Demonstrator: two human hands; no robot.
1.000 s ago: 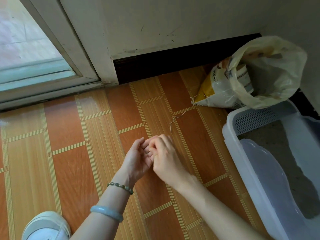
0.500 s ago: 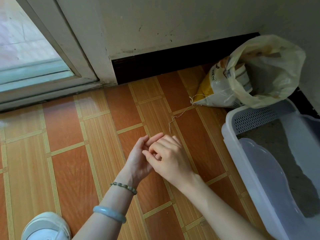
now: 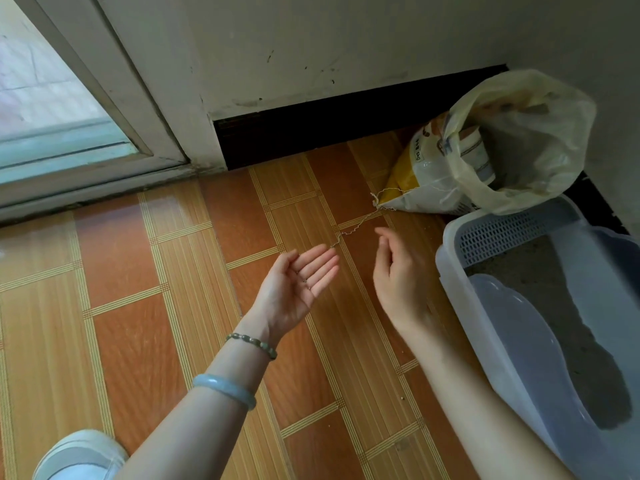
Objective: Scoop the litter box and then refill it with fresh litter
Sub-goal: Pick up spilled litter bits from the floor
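Your left hand (image 3: 294, 289) is palm-up, fingers (image 3: 320, 266) flat and released, with a few dark specks on them. Your right hand (image 3: 398, 282) is loosely curled and holds nothing. Just right of it is the smooth grey plastic litter box (image 3: 446, 261) with gritty grey litter (image 3: 540, 289) inside. Behind that are a litter sack (image 3: 426, 181) and a crinkly plastic bag (image 3: 526, 140).

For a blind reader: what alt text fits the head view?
Two bare hands hover apart over a tiled floor: left hand palm up, fingers straight; right hand loosely curled, empty. A litter box sits at right, a sack and plastic bag beyond it by the wall.
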